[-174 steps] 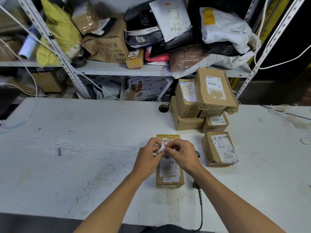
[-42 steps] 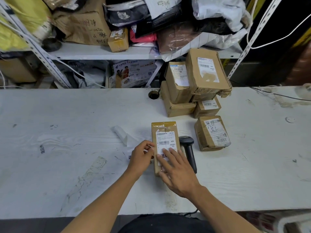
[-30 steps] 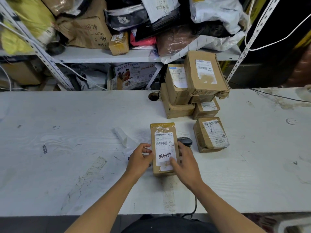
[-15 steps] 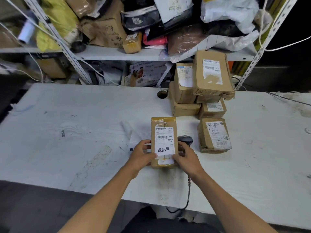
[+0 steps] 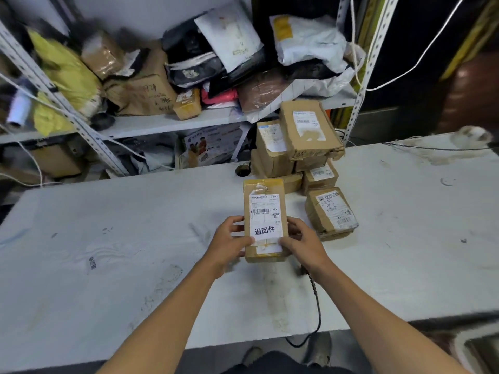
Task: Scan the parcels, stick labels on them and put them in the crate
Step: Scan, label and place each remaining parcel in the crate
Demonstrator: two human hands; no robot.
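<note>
A long brown parcel (image 5: 266, 195) is lifted off the white table (image 5: 108, 238), held between both hands. Its top carries a shipping label with a barcode and a white sticker (image 5: 266, 230) printed with large black characters. My left hand (image 5: 229, 241) grips the parcel's left edge and my right hand (image 5: 302, 241) grips its right edge, thumbs on the sticker's lower corners. The scanner's black cable (image 5: 316, 306) runs off the table's front edge; the scanner itself is hidden behind my right hand. No crate is in view.
A stack of brown parcels (image 5: 297, 141) stands at the back of the table, with one more parcel (image 5: 330, 211) lying to the right of my hands. A metal shelf (image 5: 167, 122) behind is crammed with bags and boxes.
The sticker was pressed onto the parcel lying flat; both hands then took its sides and raised it off the table. The camera view has swung up and back.
</note>
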